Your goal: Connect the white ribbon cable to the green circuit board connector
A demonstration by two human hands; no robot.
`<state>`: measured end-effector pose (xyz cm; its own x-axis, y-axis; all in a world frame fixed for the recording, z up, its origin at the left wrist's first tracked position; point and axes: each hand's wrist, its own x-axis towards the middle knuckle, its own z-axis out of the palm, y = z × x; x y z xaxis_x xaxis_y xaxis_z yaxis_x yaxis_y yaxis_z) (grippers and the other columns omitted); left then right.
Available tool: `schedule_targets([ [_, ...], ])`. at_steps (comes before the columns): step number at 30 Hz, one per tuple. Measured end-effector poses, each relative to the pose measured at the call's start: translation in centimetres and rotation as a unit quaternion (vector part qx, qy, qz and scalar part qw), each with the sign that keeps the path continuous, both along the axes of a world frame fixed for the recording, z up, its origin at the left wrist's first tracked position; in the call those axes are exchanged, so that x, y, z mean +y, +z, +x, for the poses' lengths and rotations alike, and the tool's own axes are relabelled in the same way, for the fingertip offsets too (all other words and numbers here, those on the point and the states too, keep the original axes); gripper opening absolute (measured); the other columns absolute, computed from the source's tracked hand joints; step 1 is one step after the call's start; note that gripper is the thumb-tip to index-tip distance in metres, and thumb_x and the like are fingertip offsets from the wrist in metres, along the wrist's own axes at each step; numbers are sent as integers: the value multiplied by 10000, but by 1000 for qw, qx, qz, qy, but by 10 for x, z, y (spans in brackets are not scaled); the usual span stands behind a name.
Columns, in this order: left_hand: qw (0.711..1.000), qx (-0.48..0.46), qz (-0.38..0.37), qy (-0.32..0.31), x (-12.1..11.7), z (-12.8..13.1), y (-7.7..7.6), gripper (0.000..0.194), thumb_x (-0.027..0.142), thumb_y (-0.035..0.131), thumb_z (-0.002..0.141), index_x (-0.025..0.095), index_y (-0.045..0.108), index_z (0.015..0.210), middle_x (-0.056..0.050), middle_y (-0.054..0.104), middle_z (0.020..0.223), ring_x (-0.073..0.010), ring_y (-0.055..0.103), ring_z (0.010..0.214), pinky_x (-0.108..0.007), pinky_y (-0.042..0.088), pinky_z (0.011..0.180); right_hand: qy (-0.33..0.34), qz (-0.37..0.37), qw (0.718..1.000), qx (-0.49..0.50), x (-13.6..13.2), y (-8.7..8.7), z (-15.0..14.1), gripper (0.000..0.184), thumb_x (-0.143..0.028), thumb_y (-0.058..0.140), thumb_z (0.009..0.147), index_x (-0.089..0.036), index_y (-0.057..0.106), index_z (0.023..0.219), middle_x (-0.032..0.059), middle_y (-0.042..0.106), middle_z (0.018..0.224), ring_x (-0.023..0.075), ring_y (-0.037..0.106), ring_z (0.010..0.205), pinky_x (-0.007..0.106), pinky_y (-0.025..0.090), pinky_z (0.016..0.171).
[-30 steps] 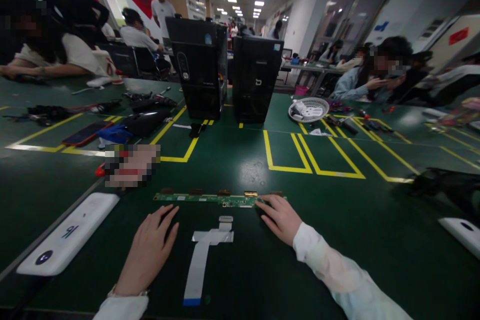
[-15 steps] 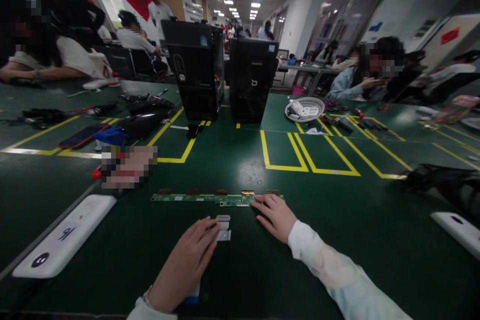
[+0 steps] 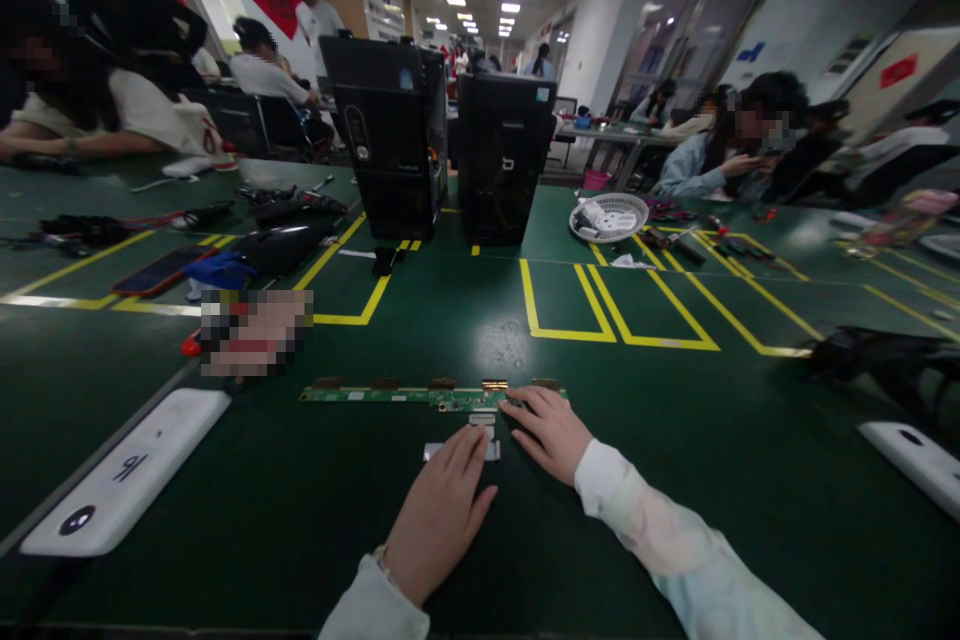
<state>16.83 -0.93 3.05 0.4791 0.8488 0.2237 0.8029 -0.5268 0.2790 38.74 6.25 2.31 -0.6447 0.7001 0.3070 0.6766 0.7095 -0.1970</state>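
Observation:
A long narrow green circuit board (image 3: 390, 394) lies across the dark green table in front of me. My right hand (image 3: 546, 432) rests flat on the table with its fingertips on the board's right end. My left hand (image 3: 441, 508) lies palm down over a white flat ribbon cable (image 3: 487, 436), fingers stretched out, and covers most of it. The cable's far end sits just below the board's connector, beside my right fingertips. Whether the cable touches the connector is hard to tell.
A white device (image 3: 124, 485) lies at left, another white device (image 3: 911, 458) at right. Two black computer towers (image 3: 394, 135) stand behind, with a white basket (image 3: 607, 217), tools, and yellow floor-tape boxes (image 3: 570, 305) on the table. Several people sit around the tables.
My left hand slid right onto the ribbon cable and pushed it right and forward toward the board's connector. My right hand stayed on the board's right end.

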Motion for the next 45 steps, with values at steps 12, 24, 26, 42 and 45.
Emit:
schedule_targets([
  [12,1000,23,14,2,2,3,-4,503,365,473,926,140,423,1373,-130,522,1395,-258,478,1290,-435,450,1042,2,14,1000,-12,1,-4,0,391,-281,481,921,-214,549,1300,126,557,1269,265,472,1151,474,435,956],
  [24,999,47,24,6,3,7,-1,505,372,478,923,104,457,1350,-143,536,1382,-272,492,1279,-434,475,1021,-1,8,1000,1,1,-4,0,381,-288,475,924,-219,566,1288,122,559,1269,268,468,1154,485,424,970],
  [26,998,48,28,12,3,9,0,502,366,478,923,101,458,1349,-147,541,1376,-272,503,1269,-435,480,1017,0,4,1000,1,0,-4,0,385,-288,476,923,-219,563,1291,119,557,1276,269,464,1167,487,420,978],
  [42,998,59,8,-10,10,8,6,447,278,452,932,95,462,1340,-149,537,1378,-262,484,1288,-461,419,1071,10,-14,1000,1,0,-2,1,407,-258,478,908,-210,545,1307,120,541,1310,268,437,1228,493,408,1001],
  [45,999,51,11,-14,10,6,5,432,267,442,936,113,462,1338,-137,529,1388,-253,471,1299,-455,407,1082,15,-17,1000,5,0,-2,2,408,-266,472,913,-209,543,1311,117,539,1316,268,434,1233,490,405,1006],
])
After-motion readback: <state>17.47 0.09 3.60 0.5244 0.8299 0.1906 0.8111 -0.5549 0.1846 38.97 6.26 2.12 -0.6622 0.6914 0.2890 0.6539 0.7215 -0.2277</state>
